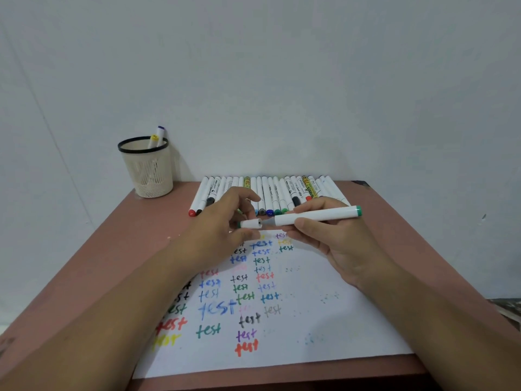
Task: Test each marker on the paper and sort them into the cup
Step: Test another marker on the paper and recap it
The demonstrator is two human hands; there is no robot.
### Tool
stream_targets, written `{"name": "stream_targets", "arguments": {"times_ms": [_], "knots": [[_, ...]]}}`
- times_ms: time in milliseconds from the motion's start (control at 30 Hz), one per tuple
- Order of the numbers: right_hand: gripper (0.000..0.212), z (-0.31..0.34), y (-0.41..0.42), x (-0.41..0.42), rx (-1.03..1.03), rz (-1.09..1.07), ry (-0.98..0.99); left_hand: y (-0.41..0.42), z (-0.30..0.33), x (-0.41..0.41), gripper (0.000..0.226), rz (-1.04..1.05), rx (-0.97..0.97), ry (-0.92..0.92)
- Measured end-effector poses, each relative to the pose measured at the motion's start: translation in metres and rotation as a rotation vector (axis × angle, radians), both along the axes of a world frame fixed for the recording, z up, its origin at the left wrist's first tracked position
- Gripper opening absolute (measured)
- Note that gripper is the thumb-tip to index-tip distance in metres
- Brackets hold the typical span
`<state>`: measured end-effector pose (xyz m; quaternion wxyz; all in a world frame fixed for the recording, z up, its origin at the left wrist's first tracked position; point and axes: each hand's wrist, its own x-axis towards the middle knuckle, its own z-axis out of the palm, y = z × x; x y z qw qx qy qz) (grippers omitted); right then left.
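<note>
Gripping marker (pixel 315 216) barrel, right hand (pixel 332 238); left hand (pixel 222 221) pinches cap (pixel 250 223) just off tip.

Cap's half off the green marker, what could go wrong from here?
1. The bare tip sits between both hands above the paper; a slip could smear the test words.
2. The left hand only pinches the cap; it could drop and roll off the table.
3. The right hand hovers near the marker row and could knock it.

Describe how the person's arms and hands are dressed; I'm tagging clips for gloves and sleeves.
Both forearms are bare as far as the frame shows, with no sleeve in view. The left hand and right hand wear no gloves, and no ring, watch or bracelet shows. No markings can be made out.
</note>
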<state>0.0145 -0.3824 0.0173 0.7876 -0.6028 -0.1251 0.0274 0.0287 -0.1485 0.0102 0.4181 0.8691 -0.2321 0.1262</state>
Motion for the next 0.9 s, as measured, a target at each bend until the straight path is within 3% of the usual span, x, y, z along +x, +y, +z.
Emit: {"name": "stream_targets", "arguments": {"times_ms": [167, 267, 433, 567, 667, 800, 900], "knots": [[0.024, -0.001, 0.002, -0.002, -0.191, 0.008, -0.106, -0.006, 0.002, -0.005, 0.060, -0.036, -0.023, 0.018], [0.018, 0.000, 0.003, -0.004, -0.137, 0.013, -0.093, -0.009, 0.003, -0.008, 0.058, -0.055, -0.092, 0.028], [0.029, 0.000, 0.002, -0.004, -0.049, 0.015, -0.041, -0.016, -0.001, -0.010, 0.057, -0.034, -0.219, 0.017], [0.023, 0.000, 0.000, 0.004, -0.028, 0.043, 0.018, -0.010, 0.006, -0.004, 0.056, -0.045, -0.045, 0.086], [0.021, 0.001, -0.005, 0.007, -0.020, 0.011, 0.019, 0.009, 0.011, 0.001, 0.076, -0.016, 0.033, 0.123], [0.041, 0.005, -0.016, 0.012, 0.102, -0.144, 0.034, 0.041, 0.012, -0.001, 0.081, 0.074, 0.238, 0.213], [0.045, 0.012, -0.018, 0.015, 0.151, -0.200, 0.020, 0.048, 0.006, 0.001, 0.078, 0.087, 0.228, 0.280]]}}
